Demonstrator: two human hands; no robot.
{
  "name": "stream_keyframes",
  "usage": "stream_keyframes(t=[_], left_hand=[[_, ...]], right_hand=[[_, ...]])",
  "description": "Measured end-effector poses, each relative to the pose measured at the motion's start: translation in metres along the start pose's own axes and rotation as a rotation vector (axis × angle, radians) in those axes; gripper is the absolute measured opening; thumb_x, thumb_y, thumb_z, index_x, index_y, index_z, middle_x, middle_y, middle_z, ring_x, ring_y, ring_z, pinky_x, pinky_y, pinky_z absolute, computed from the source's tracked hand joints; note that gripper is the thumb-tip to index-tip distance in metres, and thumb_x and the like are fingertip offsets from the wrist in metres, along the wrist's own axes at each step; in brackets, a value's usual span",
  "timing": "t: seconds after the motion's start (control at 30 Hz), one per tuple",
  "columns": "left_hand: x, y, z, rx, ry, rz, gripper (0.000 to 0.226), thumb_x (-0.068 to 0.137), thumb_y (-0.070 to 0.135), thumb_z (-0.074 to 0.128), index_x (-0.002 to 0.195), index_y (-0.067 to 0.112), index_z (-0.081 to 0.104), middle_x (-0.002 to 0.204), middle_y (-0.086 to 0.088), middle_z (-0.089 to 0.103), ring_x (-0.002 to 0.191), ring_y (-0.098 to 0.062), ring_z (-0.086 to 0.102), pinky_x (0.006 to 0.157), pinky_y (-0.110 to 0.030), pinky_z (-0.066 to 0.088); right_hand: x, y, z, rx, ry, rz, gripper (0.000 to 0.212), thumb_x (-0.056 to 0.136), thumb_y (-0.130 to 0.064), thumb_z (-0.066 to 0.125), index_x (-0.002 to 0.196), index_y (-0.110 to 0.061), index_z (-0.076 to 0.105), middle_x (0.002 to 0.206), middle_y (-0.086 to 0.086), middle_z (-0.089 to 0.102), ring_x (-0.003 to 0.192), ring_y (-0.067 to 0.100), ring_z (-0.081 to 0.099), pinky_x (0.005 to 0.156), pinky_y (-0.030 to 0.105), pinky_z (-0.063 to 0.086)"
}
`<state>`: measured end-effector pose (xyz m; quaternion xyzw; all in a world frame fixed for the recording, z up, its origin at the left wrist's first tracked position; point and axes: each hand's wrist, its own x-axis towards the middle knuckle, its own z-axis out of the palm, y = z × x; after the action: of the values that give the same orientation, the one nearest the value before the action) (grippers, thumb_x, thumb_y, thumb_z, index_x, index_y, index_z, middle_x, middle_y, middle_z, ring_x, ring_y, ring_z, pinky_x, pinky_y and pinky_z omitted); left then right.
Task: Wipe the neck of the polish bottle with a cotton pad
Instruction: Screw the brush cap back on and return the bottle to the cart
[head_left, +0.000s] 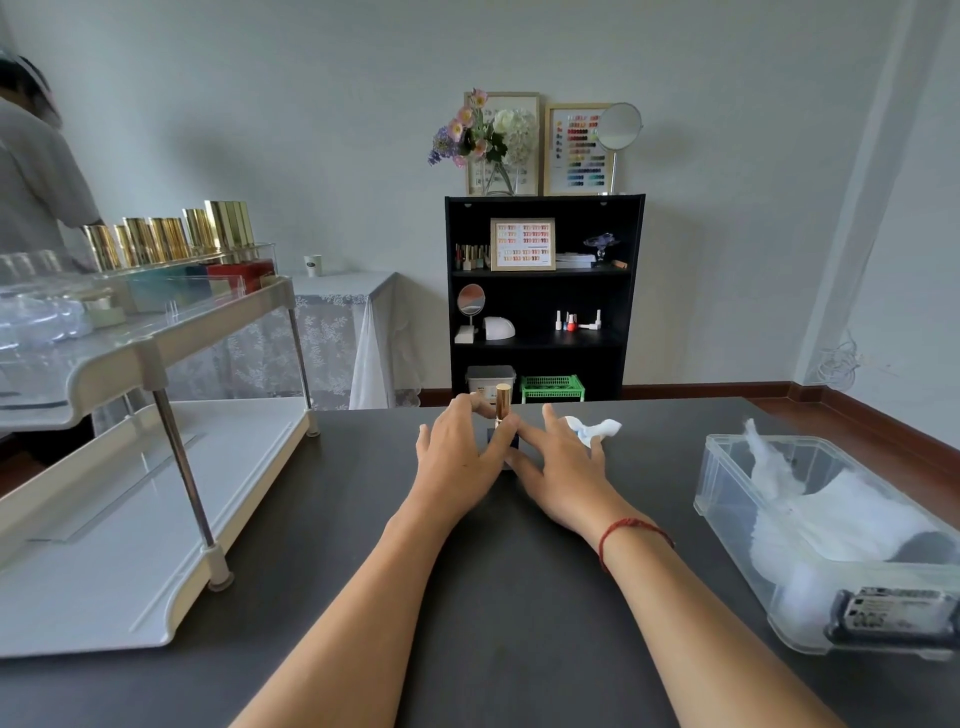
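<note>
Polish bottle position?
— Dark square polish bottle with tall gold cap (503, 415) stands upright on the dark grey table (519, 597), near its far edge, between both hands.

Finger state?
— Left hand (457, 457): fingers spread, tips touching the bottle. Right hand (561, 467): fingers splayed beside the bottle; crumpled white cotton pad (597, 428) lies at its fingertips, grip not determinable.

Clearance?
— White two-tier rack (156, 467) bounds the left, clear plastic bin of cotton (831, 519) the right edge; bare tabletop lies between.
</note>
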<state>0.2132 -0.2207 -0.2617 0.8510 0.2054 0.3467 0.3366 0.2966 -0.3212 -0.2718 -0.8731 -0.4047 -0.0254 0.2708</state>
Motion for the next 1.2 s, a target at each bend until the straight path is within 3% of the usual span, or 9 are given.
stream_keyframes(t=[0.1,0.2,0.33,0.47,0.67,0.8,0.9,1.1,1.2], left_hand=[[0.003,-0.003,0.002,-0.009,-0.034,0.02,0.013,0.096,0.04,0.048,0.105,0.032,0.05,0.125,0.007,0.059,0.126,-0.019,0.049,0.115,-0.054,0.021],[0.004,-0.004,0.004,0.046,-0.051,0.041,0.029,0.095,0.046,0.045,0.115,0.027,0.055,0.138,0.004,0.054,0.139,-0.019,0.037,0.118,-0.055,0.015],[0.004,-0.003,0.001,0.065,0.006,0.055,0.015,0.093,0.047,0.051,0.098,0.032,0.05,0.132,0.007,0.055,0.139,-0.019,0.037,0.116,-0.055,0.02],[0.004,-0.003,-0.002,0.039,-0.078,0.085,0.014,0.097,0.034,0.051,0.102,0.023,0.058,0.14,-0.007,0.051,0.142,-0.028,0.032,0.114,-0.053,0.026],[0.007,0.002,-0.006,0.062,-0.18,0.176,0.017,0.1,0.02,0.044,0.1,0.012,0.059,0.109,-0.007,0.05,0.102,-0.024,0.053,0.099,-0.05,0.043],[0.01,-0.002,-0.006,0.086,-0.243,0.111,0.025,0.102,0.025,0.041,0.116,0.014,0.059,0.143,-0.012,0.045,0.141,-0.035,0.029,0.114,-0.054,0.027],[0.004,-0.005,-0.007,-0.031,-0.224,0.093,0.03,0.1,0.03,0.044,0.126,0.021,0.055,0.15,0.0,0.042,0.148,-0.024,0.016,0.119,-0.047,0.019],[-0.002,-0.009,-0.009,-0.154,-0.243,0.02,0.043,0.093,0.013,0.058,0.134,0.02,0.048,0.132,-0.003,0.058,0.116,-0.012,0.057,0.089,-0.011,0.044],[-0.008,-0.011,-0.014,-0.059,-0.148,0.035,0.036,0.089,0.016,0.064,0.123,0.02,0.058,0.117,-0.002,0.065,0.09,-0.006,0.062,0.077,-0.014,0.051]], right_hand=[[0.0,0.001,0.0,0.013,0.004,0.001,0.038,0.097,-0.047,0.036,0.134,-0.055,0.031,0.16,0.006,0.009,0.148,0.028,0.003,0.115,0.056,-0.002],[0.0,0.002,0.0,0.002,0.002,0.003,0.039,0.098,-0.046,0.035,0.136,-0.052,0.032,0.16,0.005,0.01,0.148,0.028,0.003,0.115,0.056,-0.003],[0.0,0.001,0.001,0.003,0.003,0.003,0.038,0.097,-0.046,0.036,0.135,-0.051,0.033,0.16,0.005,0.01,0.147,0.028,0.003,0.115,0.056,-0.001],[-0.001,0.0,-0.001,0.0,-0.002,0.001,0.036,0.098,-0.044,0.035,0.133,-0.049,0.037,0.159,0.004,0.013,0.147,0.028,0.006,0.114,0.057,0.001],[-0.001,-0.003,-0.002,-0.027,-0.031,0.002,0.034,0.099,-0.042,0.032,0.132,-0.047,0.038,0.159,0.003,0.015,0.147,0.026,0.006,0.114,0.059,-0.001],[-0.002,-0.003,-0.004,-0.023,-0.039,0.006,0.037,0.099,-0.042,0.032,0.136,-0.046,0.035,0.159,0.003,0.016,0.147,0.025,0.007,0.115,0.058,-0.001],[-0.004,-0.005,-0.006,-0.016,-0.048,-0.003,0.042,0.099,-0.041,0.035,0.14,-0.044,0.029,0.159,0.004,0.015,0.147,0.025,0.009,0.116,0.055,0.001],[-0.016,-0.004,-0.014,0.086,-0.085,0.06,0.064,0.096,-0.028,0.046,0.15,-0.03,0.01,0.16,-0.001,0.008,0.147,0.026,0.006,0.118,0.046,0.003],[-0.018,-0.004,-0.013,0.03,-0.066,0.049,0.057,0.096,-0.026,0.042,0.149,-0.025,0.018,0.159,0.002,0.016,0.146,0.025,0.012,0.118,0.045,0.006]])
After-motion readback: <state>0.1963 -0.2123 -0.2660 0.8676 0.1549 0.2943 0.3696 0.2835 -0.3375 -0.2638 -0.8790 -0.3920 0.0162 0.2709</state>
